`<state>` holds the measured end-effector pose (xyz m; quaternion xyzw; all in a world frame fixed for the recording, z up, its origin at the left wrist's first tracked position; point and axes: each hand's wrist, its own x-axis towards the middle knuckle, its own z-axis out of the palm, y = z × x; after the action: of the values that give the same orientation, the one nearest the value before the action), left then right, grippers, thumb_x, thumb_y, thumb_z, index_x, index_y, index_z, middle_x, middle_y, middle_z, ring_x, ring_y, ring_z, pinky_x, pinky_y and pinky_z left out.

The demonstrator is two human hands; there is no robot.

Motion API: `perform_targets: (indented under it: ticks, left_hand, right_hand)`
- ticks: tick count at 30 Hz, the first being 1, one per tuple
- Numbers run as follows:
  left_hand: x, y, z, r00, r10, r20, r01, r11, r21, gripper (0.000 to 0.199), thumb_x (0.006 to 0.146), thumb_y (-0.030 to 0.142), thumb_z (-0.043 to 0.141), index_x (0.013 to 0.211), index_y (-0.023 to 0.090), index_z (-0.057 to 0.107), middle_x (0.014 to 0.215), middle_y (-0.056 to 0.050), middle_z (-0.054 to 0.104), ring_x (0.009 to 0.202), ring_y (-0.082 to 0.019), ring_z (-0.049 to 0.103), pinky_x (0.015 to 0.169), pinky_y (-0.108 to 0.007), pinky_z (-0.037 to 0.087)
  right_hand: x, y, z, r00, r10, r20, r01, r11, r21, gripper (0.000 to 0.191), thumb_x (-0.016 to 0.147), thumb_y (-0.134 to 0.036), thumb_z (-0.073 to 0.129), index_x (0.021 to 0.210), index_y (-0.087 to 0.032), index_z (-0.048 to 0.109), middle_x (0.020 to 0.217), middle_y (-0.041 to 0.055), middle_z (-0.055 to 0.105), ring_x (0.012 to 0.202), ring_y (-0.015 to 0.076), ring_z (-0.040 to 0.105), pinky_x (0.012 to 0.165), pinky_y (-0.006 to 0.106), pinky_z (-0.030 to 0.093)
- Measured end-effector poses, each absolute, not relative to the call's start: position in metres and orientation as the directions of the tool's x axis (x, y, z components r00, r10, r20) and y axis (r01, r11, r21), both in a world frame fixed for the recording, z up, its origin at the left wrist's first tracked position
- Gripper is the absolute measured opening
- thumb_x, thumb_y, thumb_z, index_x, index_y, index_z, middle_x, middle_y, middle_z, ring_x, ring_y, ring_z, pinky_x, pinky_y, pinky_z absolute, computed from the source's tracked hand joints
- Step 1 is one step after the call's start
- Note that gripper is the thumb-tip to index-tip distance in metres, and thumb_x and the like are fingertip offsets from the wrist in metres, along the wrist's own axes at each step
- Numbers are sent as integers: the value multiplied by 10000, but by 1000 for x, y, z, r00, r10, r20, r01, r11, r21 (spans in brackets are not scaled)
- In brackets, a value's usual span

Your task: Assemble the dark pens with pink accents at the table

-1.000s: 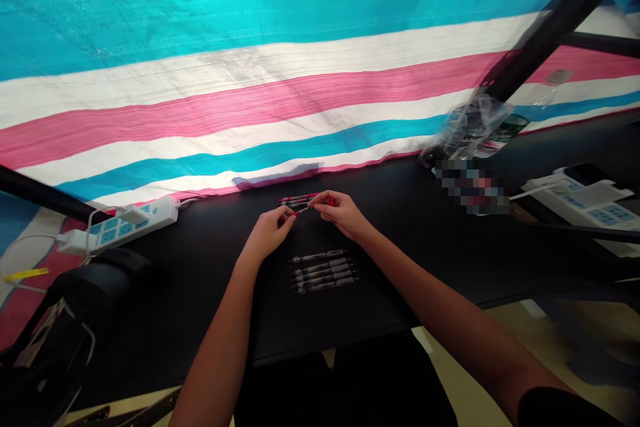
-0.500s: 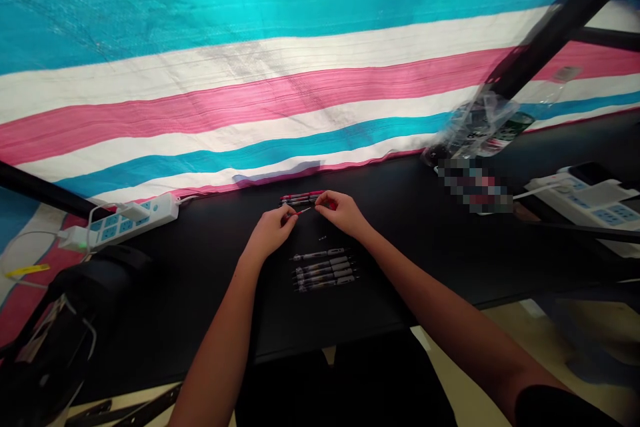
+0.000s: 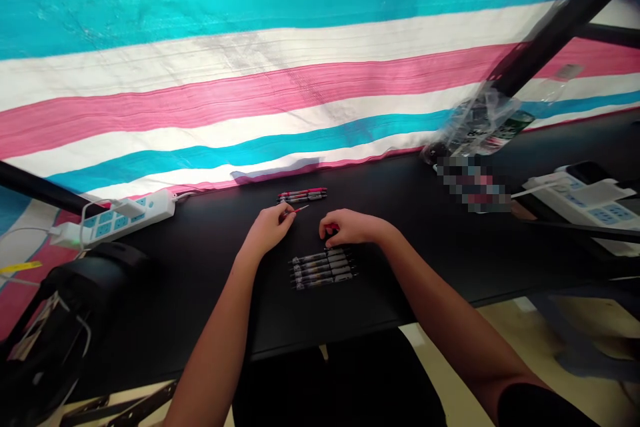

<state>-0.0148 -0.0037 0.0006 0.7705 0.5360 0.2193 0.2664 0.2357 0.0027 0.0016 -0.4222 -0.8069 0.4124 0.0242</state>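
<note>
Your left hand (image 3: 269, 229) pinches a thin red pen refill (image 3: 299, 211) between thumb and fingertips, tip pointing right, just above the black tabletop (image 3: 200, 267). Your right hand (image 3: 347, 229) is curled over a small red pen part (image 3: 332, 229), fingers closed on it, resting at the top edge of a row of black-and-clear pens (image 3: 323, 267) lying side by side. Red and black pens (image 3: 303, 195) lie further back, near the striped tarp (image 3: 250, 80). White power strip (image 3: 117, 219) at left.
</note>
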Motion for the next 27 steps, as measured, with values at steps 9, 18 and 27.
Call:
perform_targets:
  ticks: [9, 18, 27]
  left_hand:
    - [-16, -3, 0, 328, 943, 48, 705, -279, 652, 229, 946, 375, 544, 931, 199, 690, 694, 13, 626, 633, -150, 539, 617, -272, 372]
    - [-17, -4, -1, 340, 938, 64, 684, -294, 668, 212, 947, 362, 546, 924, 200, 681, 739, 6, 650, 652, -153, 555, 622, -269, 385]
    - [-16, -4, 1, 346, 937, 55, 704, -298, 644, 227, 951, 371, 541, 949, 208, 699, 730, 2, 649, 668, -162, 568, 631, -270, 383]
  right_hand:
    - [228, 0, 1, -613, 749, -253, 665, 316, -676, 115, 768, -216, 692, 867, -214, 751, 835, 17, 660, 760, 162, 586, 684, 253, 424]
    - [232, 1, 2, -479, 831, -284, 759, 229, -609, 93, 743, -164, 740, 823, -203, 711, 837, 24, 686, 746, 167, 602, 652, 251, 424]
    - [260, 10, 9, -411, 887, -211, 779, 222, -586, 83, 801, -164, 676, 860, -198, 722, 930, 41, 716, 850, 185, 639, 744, 259, 454]
